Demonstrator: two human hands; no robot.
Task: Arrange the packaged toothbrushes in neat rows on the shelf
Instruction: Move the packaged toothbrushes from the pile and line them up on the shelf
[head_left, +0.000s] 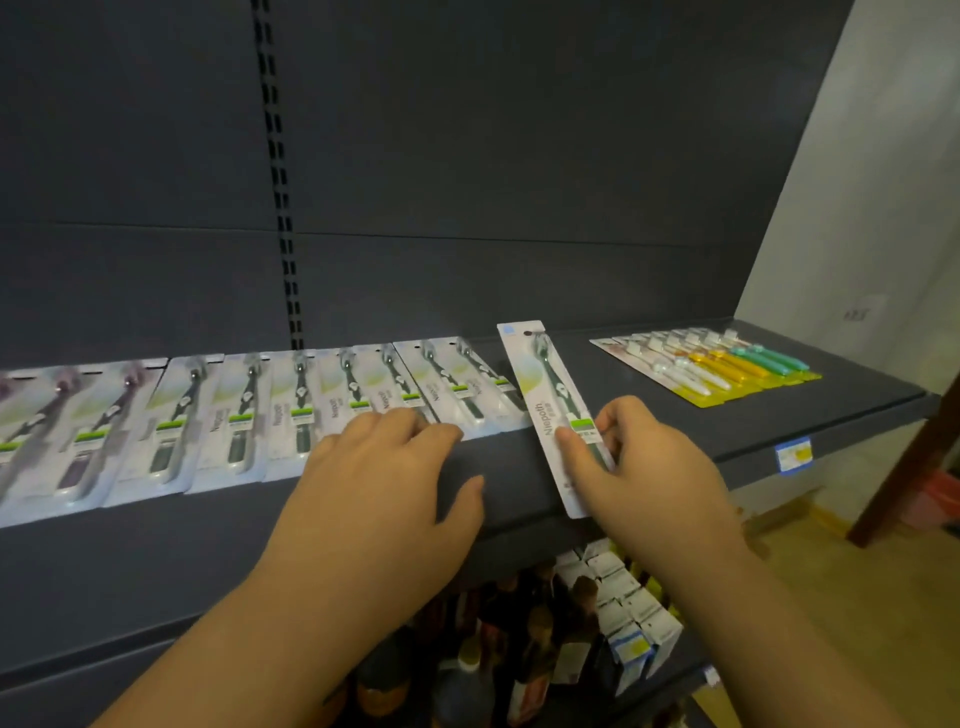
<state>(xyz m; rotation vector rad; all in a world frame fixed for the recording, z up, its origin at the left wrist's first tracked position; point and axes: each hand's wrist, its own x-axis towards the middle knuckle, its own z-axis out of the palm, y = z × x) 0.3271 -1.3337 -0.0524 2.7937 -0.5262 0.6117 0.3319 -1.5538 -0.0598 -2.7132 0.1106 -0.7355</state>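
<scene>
Toothbrush pack (551, 410) sits pinched in my right hand (639, 467), tilted over the shelf (623, 374) edge, just right of the row (260, 415). My left hand (384, 478) rests spread, fingertips touching the row's near end.

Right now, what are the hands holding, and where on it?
The right hand pinches a green toothbrush pack near its lower end. The left hand holds nothing, fingertips resting on the row of packs.

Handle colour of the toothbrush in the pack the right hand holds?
Dark green, in the head view: held pack, right hand.
</scene>
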